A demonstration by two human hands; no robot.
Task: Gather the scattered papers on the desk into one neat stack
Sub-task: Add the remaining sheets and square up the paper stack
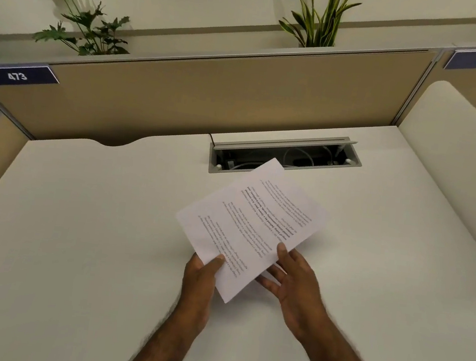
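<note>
I've got the papers (pixel 251 226) pinched in my left hand (pixel 200 280) and right hand (pixel 293 278), sheets fanned above the counter (pixel 78 221). Looks like the squaring-up step; next I'd tap the edges flush.

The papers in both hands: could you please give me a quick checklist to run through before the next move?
1. Left hand has a grip on the papers, thumb on top at the near edge: ok.
2. Right hand has a grip, thumb on top and fingers spread beneath: ok.
3. Sheet edges lined up: not ok, the sheets are fanned and offset.
4. No loose sheets left on the desk: ok within this view; beyond it, cannot tell.
5. Papers clear of the open cable tray: not ok, the far corner overlaps it in this view.
6. Bare desk space to tap the stack square: ok.
</note>
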